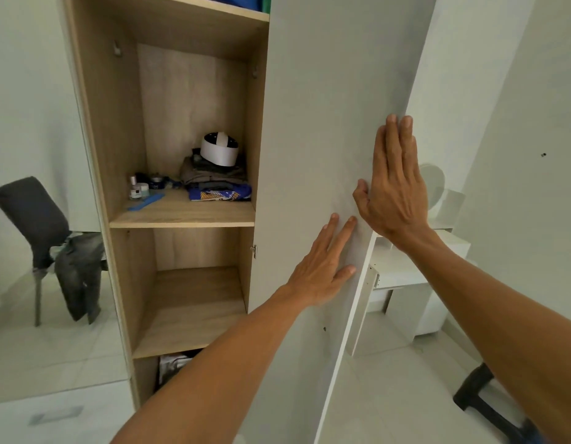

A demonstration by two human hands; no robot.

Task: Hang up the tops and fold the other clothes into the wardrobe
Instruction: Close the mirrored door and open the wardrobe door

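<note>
1. My left hand [322, 267] and right hand [396, 184] lie flat on the white door [325, 91], fingers straight, gripping nothing.
2. I'd push evenly with both palms, 1 low and 1 high, so the panel swings without twisting.
3. The door stands upright, long axis vertical, broad face toward me, beside the open wardrobe [95, 123].
4. Folded clothes [213, 177] sit on its middle shelf [181, 216]; a dark garment [79, 270] hangs on the chair [31, 213] beyond.

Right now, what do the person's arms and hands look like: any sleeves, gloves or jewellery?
The left arm and right arm are bare up to the picture's edge: no sleeve shows. The left hand and right hand wear no gloves, and no ring, watch or bracelet is visible on either.
</note>
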